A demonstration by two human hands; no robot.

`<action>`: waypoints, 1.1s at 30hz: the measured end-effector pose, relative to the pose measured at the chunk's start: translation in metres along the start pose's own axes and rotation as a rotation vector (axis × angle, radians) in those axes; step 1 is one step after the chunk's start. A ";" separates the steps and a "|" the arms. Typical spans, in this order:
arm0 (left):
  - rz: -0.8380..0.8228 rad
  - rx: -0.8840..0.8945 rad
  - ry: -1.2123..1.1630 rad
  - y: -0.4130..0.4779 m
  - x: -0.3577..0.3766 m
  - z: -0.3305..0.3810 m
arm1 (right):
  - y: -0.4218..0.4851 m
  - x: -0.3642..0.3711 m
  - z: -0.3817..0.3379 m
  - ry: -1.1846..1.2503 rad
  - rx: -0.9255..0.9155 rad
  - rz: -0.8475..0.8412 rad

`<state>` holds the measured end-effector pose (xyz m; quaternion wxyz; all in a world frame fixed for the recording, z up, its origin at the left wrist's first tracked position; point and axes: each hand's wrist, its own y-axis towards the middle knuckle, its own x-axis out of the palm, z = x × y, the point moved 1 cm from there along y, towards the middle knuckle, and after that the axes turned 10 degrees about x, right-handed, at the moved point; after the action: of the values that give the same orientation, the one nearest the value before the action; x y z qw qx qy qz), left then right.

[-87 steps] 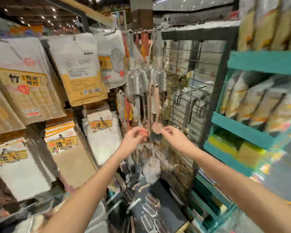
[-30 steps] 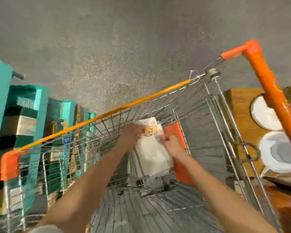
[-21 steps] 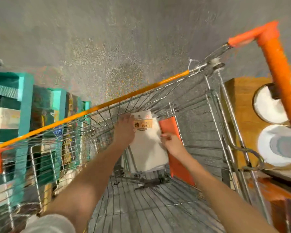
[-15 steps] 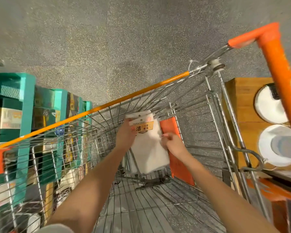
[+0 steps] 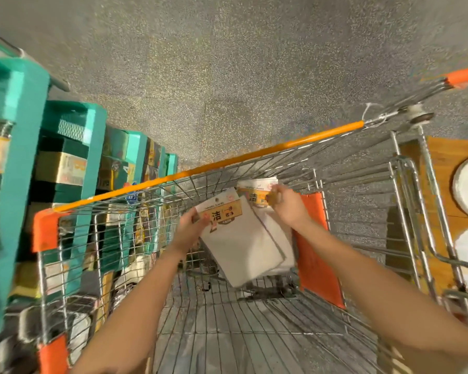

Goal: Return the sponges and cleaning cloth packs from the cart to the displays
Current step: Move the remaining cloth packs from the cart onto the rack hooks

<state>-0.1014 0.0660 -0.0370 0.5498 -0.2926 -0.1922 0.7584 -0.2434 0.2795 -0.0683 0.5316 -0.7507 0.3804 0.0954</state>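
Observation:
Inside the wire shopping cart point(image 5: 254, 157), my left hand point(image 5: 187, 230) grips the upper left corner of a white cleaning cloth pack point(image 5: 241, 244) with an orange header card. The pack is lifted and tilted away from the others. My right hand point(image 5: 287, 206) pinches the header of a second white cloth pack point(image 5: 278, 228) just behind it. Both packs hang near the cart's far end, above the wire floor.
An orange plastic flap point(image 5: 316, 247) stands against the cart's right wall. Teal shelves point(image 5: 14, 163) stocked with sponges run along the left, close to the cart. A wooden display point(image 5: 441, 184) with white round items lies on the right. Grey speckled floor lies ahead.
The single stack of packs has been split: my left hand has drawn the front pack leftward and up, while my right hand moved up to the header of the pack behind.

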 end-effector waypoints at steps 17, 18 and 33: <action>0.155 0.022 0.025 -0.040 -0.040 -0.005 | 0.041 0.006 -0.013 -0.448 0.045 -0.022; 0.163 0.020 0.015 -0.046 -0.042 -0.004 | 0.039 0.007 -0.014 -0.426 0.049 -0.004; 0.257 0.128 -0.127 -0.137 -0.136 0.011 | -0.113 -0.012 -0.082 -0.253 -0.160 0.026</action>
<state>0.0211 -0.0184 0.0868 0.4524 -0.2304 -0.1387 0.8503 -0.1970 0.2304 0.0549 0.5125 -0.7677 0.3111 0.2261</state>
